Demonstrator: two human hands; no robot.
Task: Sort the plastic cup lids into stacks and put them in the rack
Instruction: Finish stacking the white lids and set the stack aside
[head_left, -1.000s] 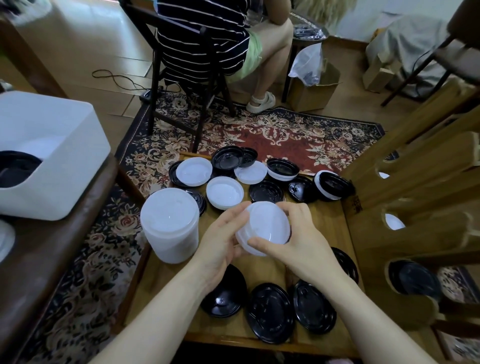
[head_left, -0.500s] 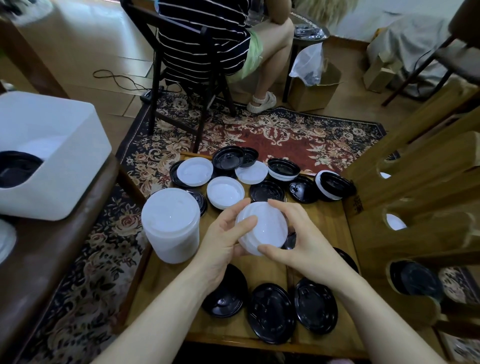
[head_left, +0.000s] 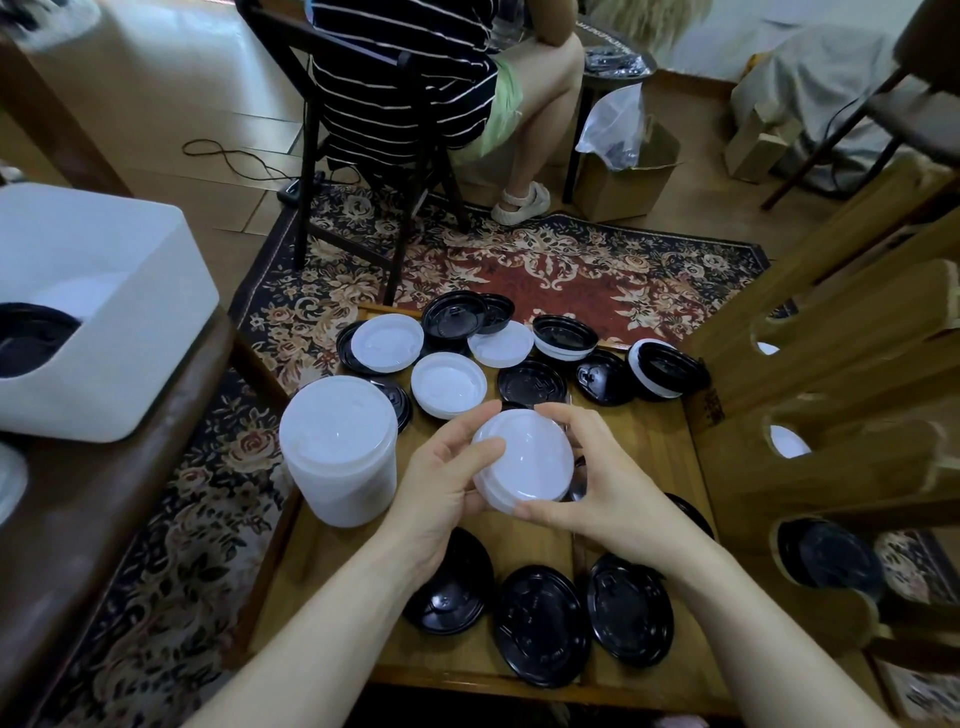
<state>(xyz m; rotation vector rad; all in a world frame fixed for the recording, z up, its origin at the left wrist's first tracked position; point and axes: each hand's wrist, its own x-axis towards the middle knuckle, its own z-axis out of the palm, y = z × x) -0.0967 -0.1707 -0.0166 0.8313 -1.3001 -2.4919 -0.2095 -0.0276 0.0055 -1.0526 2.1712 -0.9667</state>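
Observation:
Both my hands hold a small stack of white lids (head_left: 527, 457) above the middle of the low wooden table (head_left: 670, 447). My left hand (head_left: 441, 478) grips its left edge, thumb on top. My right hand (head_left: 597, 483) curls round its right and near edge. A tall stack of white lids (head_left: 340, 447) stands at the table's left. Loose white lids (head_left: 449, 384) and black lids (head_left: 532, 382) lie at the far side; three black lids (head_left: 540, 623) lie near the front edge. The wooden rack (head_left: 841, 467) stands at the right, with black lids (head_left: 831, 561) in its nearest slot.
A white bin (head_left: 104, 312) with black lids inside sits on a dark bench (head_left: 78, 519) at the left. A person sits on a dark chair (head_left: 363, 156) beyond the patterned rug (head_left: 571, 270). A cardboard box (head_left: 623, 176) stands further back.
The white lid stack in my hands has tilted and shifted slightly left and up. My left thumb now lies on its top face.

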